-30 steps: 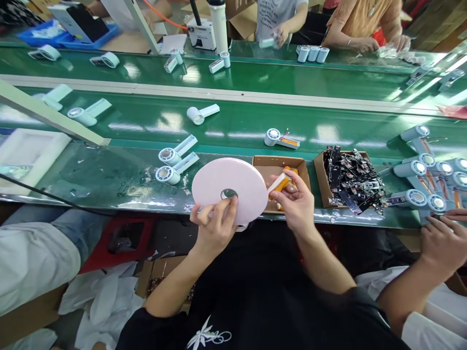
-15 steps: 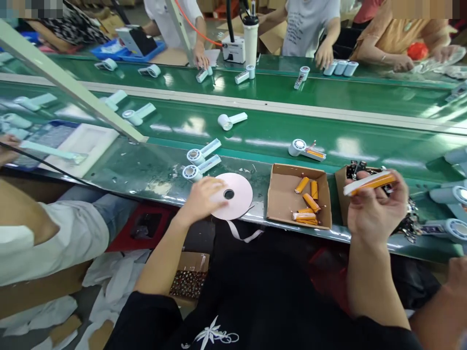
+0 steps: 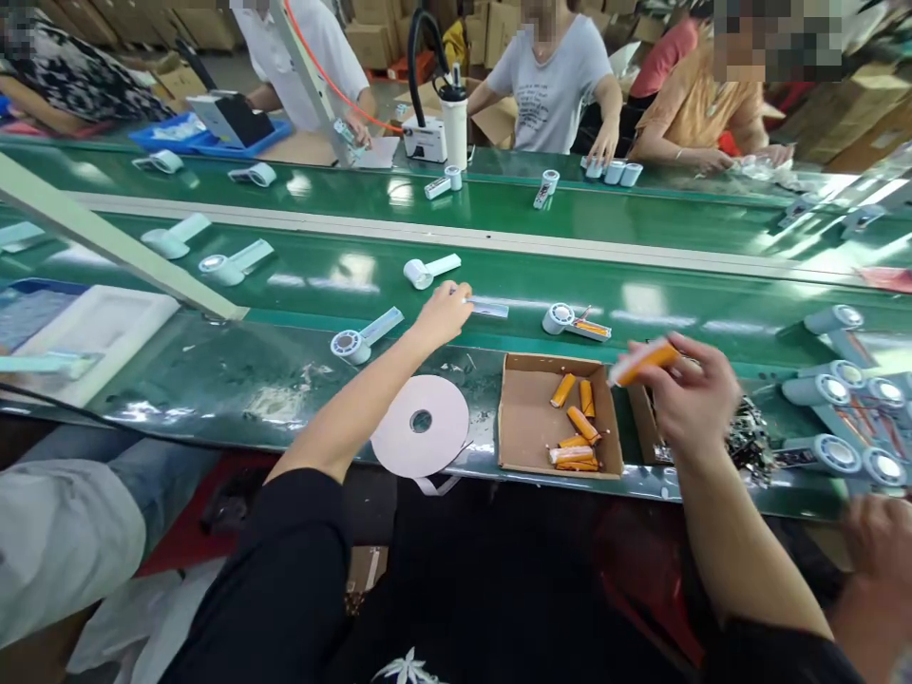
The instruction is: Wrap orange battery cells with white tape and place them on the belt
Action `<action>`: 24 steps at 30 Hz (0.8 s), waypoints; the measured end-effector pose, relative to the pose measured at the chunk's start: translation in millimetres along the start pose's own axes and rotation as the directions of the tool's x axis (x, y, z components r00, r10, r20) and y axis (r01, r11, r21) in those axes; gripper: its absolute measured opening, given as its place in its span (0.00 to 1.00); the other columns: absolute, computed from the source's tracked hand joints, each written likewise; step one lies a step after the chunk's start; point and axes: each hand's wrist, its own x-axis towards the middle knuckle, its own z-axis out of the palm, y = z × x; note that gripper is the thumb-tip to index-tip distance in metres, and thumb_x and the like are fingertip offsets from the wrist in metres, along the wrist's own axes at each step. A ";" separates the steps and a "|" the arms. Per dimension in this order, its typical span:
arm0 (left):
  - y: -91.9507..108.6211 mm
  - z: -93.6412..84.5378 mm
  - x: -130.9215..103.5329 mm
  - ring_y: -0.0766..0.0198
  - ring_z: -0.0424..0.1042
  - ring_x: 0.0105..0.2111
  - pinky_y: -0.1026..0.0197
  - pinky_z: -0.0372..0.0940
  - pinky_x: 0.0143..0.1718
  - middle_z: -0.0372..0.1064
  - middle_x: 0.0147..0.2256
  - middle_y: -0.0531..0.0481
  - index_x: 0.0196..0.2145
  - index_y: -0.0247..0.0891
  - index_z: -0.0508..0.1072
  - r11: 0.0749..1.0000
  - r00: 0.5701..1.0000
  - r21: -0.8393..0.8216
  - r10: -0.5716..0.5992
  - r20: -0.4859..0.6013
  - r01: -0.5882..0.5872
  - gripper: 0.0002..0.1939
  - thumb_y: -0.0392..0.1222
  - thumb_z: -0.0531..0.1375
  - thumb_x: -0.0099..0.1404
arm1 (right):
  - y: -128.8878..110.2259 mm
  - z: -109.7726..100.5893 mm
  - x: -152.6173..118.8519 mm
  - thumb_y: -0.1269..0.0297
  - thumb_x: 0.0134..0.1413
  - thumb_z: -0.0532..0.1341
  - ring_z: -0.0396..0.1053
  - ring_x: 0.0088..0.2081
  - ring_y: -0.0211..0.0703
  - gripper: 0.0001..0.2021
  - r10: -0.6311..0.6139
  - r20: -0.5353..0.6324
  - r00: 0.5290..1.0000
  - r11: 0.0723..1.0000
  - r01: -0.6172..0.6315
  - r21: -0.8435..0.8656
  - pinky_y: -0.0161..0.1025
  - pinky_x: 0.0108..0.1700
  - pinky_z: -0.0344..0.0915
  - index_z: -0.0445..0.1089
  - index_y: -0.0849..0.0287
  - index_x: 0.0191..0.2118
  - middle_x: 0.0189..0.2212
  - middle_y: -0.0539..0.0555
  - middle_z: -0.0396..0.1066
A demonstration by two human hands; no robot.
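- Where the left hand (image 3: pixel 447 313) closes, near the centre of the frame, it hides most of a pale blue casing (image 3: pixel 490 308); only the flat handle shows, out to the right.
- Right of centre, the right hand (image 3: pixel 694 389) pinches an orange battery (image 3: pixel 645 364) with a white strip along it; motion blurs both, and the fingers cover its far end.
- Behind that hand and wrist, the circuit boards (image 3: pixel 748 442) and their carton (image 3: pixel 643 418) are partly hidden.
- At the lower right edge, a co-worker's hand (image 3: pixel 880 541) is blurred and cut off; I cannot tell what it holds.
- Compared with the earlier frame, the left hand has left the tape roll (image 3: pixel 395 432), which lies flat on the bench (image 3: pixel 267 380); one spare casing (image 3: pixel 349 344) rests there instead of two.
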 end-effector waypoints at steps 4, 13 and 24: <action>3.4 13.1 86.3 0.48 0.67 0.58 0.49 0.57 0.65 0.75 0.53 0.41 0.34 0.37 0.82 0.988 0.988 -0.137 0.091 0.122 -0.075 0.10 0.33 0.62 0.56 | 39.7 71.6 70.9 0.55 0.52 0.75 0.82 0.39 0.50 0.28 0.109 0.286 0.952 0.990 -0.078 -0.118 0.47 0.45 0.82 0.74 0.55 0.58 0.36 0.51 0.81; -4.1 27.8 108.3 0.57 0.72 0.48 0.58 0.63 0.55 0.79 0.43 0.48 0.42 0.40 0.80 0.921 0.988 -0.375 -0.051 0.145 0.103 0.13 0.46 0.57 0.70 | 93.3 155.0 106.6 0.58 0.70 0.65 0.79 0.48 0.51 0.18 0.330 0.604 0.725 0.687 0.254 -0.680 0.41 0.51 0.71 0.70 0.55 0.61 0.44 0.55 0.81; 30.4 30.1 117.5 0.53 0.70 0.56 0.45 0.63 0.62 0.76 0.49 0.44 0.48 0.37 0.76 0.837 0.950 -0.453 -0.292 0.108 0.308 0.13 0.48 0.58 0.76 | 95.7 191.3 96.8 0.52 0.71 0.65 0.75 0.54 0.67 0.21 0.552 0.667 0.500 0.430 0.515 -0.741 0.53 0.53 0.71 0.74 0.55 0.62 0.53 0.68 0.76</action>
